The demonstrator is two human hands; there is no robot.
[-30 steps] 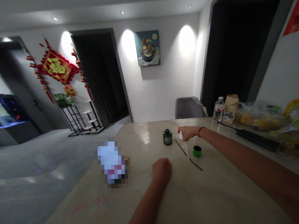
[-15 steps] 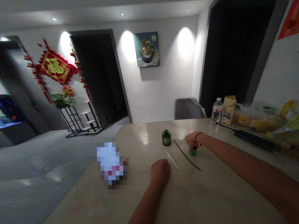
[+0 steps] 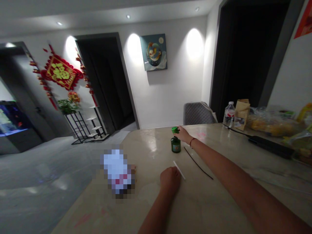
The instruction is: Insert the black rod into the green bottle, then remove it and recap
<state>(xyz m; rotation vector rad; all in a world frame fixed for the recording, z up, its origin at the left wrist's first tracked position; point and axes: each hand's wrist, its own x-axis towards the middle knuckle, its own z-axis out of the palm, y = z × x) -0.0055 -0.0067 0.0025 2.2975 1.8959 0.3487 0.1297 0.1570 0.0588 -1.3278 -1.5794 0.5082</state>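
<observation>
A small dark green bottle (image 3: 175, 145) with a label stands upright on the table. Just above its neck, my right hand (image 3: 182, 134) pinches a bright green cap (image 3: 175, 130). My left hand (image 3: 170, 178) rests on the tabletop, curled into a fist, with nothing visible in it. Beside its knuckles lies a thin white stick (image 3: 179, 170); whether the two touch I cannot tell. A thin dark rod (image 3: 198, 163) lies slantwise to the right of the bottle, left of my right forearm.
On the table's left is a blurred-out pale object (image 3: 117, 170). At the back right stand a water bottle (image 3: 229, 114) and a brown paper bag (image 3: 241, 114), near plastic-wrapped food (image 3: 270, 120) and a long black device (image 3: 269, 146) with a cord. A grey chair (image 3: 198, 113) is behind the table.
My right hand has lifted the green cap off the tabletop and carried it left and away from me, over the bottle. My left hand remains in a fist in nearly the same place.
</observation>
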